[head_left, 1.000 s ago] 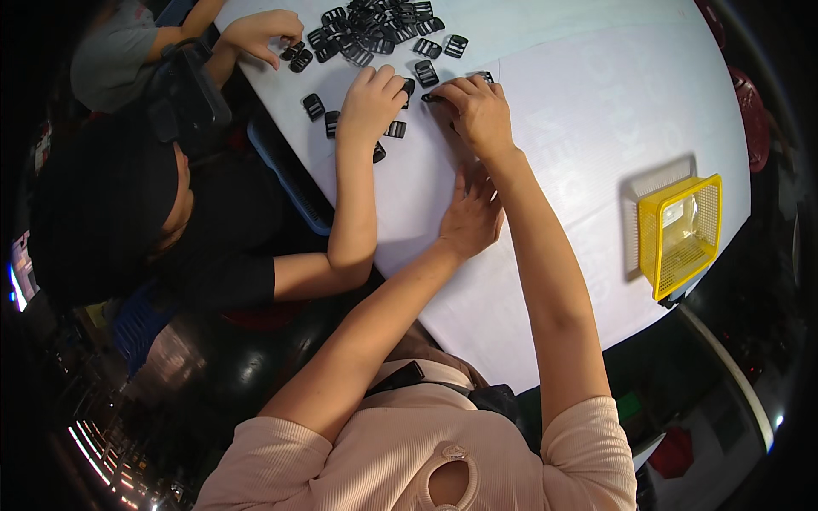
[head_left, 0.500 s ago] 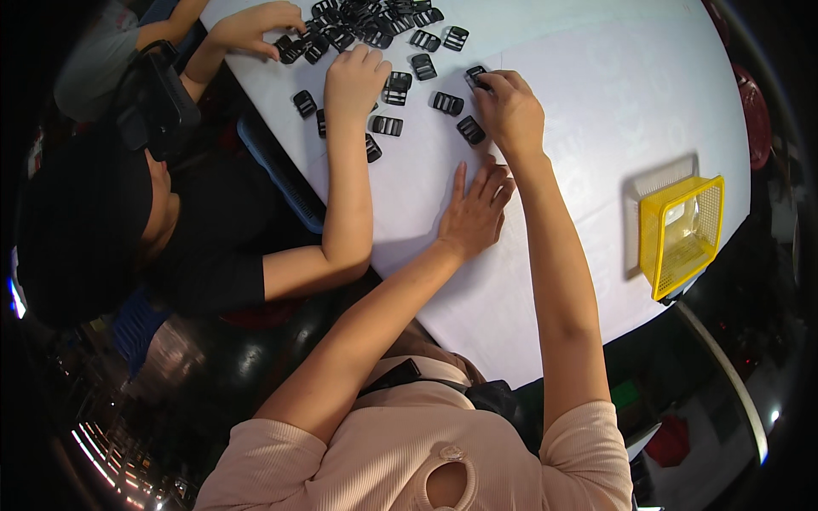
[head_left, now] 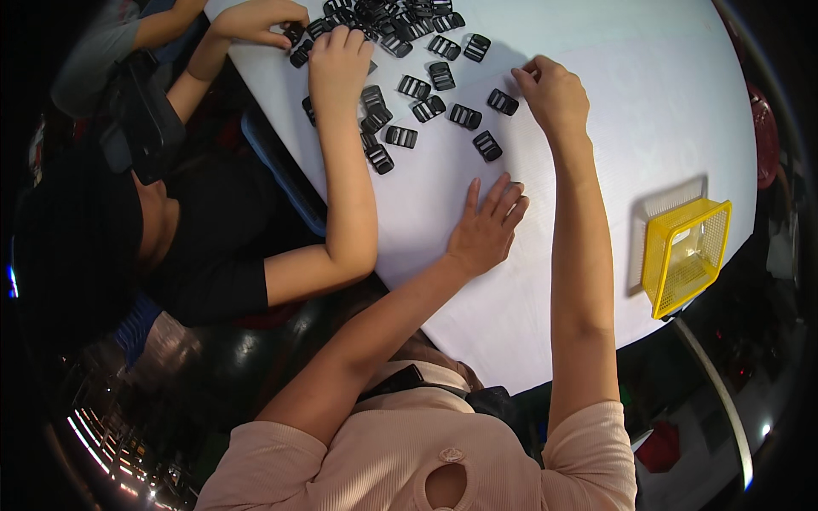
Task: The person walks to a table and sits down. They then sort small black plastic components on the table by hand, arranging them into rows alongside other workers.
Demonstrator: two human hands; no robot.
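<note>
Black plastic buckles (head_left: pixel 426 85) lie scattered toward the white tabletop's (head_left: pixel 630 111) far edge. The right hand (head_left: pixel 554 94), arm outstretched, curls its fingers just beside one, gripping nothing visible. The left hand (head_left: pixel 487 228) rests flat, fingers spread, nearer the near edge.

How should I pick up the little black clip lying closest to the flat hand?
The black clip lies flat on the white table, apart from its neighbours, long sides free. Probably best to come straight down from above and pinch across its two long outer edges with thumb and finger. The left hand rests just below it, so approach from the upper side.
</note>
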